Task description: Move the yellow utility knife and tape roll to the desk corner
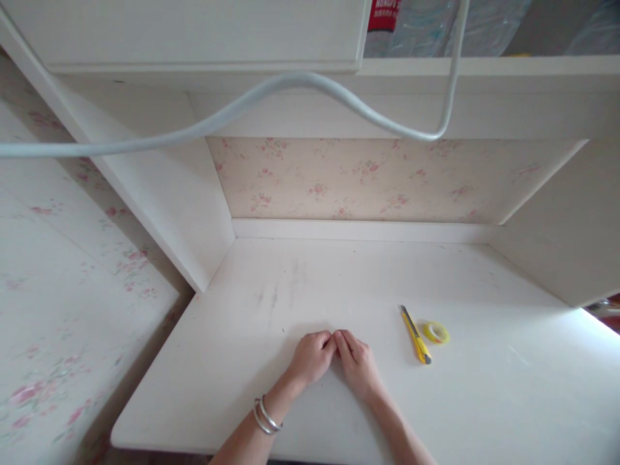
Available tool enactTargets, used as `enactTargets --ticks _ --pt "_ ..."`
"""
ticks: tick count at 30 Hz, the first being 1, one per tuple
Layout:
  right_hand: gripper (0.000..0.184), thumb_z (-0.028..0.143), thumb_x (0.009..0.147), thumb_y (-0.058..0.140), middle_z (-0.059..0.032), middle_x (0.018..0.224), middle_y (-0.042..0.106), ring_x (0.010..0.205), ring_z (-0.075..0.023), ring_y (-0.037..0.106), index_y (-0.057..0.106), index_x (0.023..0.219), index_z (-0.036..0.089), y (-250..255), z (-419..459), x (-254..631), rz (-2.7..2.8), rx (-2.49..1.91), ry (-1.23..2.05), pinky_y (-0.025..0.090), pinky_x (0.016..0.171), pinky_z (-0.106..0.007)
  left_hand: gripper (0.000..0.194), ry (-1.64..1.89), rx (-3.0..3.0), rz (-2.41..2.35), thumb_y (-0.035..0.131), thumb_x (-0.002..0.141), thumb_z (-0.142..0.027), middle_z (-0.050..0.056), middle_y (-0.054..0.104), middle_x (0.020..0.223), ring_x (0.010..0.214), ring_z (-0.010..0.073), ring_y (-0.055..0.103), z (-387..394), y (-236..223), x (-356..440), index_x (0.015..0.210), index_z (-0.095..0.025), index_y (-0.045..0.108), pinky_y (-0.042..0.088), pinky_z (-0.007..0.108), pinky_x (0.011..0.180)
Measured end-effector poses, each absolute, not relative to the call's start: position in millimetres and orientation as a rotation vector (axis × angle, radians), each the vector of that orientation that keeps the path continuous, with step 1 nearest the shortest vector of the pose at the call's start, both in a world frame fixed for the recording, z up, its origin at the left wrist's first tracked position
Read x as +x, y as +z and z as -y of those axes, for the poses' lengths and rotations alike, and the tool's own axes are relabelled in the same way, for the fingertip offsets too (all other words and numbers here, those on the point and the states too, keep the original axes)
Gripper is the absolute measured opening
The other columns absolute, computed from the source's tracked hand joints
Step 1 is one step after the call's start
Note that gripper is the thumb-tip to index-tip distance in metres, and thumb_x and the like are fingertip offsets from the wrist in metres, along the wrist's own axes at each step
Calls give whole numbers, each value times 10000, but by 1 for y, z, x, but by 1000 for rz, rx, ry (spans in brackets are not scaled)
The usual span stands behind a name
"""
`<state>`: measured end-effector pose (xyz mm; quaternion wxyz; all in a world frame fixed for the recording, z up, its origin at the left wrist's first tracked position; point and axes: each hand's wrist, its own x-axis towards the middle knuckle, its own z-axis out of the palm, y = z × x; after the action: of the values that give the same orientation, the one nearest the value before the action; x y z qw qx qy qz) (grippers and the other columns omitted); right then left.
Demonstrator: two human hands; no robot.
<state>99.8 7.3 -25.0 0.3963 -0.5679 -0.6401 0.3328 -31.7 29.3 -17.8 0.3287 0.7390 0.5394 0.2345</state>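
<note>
My left hand (314, 357), with silver bangles (264, 414) on its wrist, rests on the white desktop (232, 361) with its fingers curled in. Against it lies my right hand (357, 363), also closed, so that the knuckles and fingertips of the two touch. No object shows in either hand; the palms are hidden. To the right of my right hand lies a yellow utility knife (415, 336), its dark tip pointing away from me. Just beside the knife is a roll of yellow tape (436, 332), lying flat.
A pale cable (310, 81) crosses the upper view in front of a white cabinet (208, 35). Plastic-wrapped bottles (421, 29) stand on the shelf above. Side panels (557, 232) bound the desk, and floral wallpaper (320, 181) covers the back.
</note>
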Motion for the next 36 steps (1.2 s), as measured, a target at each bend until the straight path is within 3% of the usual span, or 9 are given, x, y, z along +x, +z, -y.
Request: enactTargets --ticks 36 --pt "333 423 940 338 9 624 537 577 -142 497 525 756 217 -21 -6 99 1626 -1445 838 373 574 -229 436 616 1940 -1391 327 941 -381 15 641 655 592 132 530 -30 -16 -32 698 -176 626 297 230 530"
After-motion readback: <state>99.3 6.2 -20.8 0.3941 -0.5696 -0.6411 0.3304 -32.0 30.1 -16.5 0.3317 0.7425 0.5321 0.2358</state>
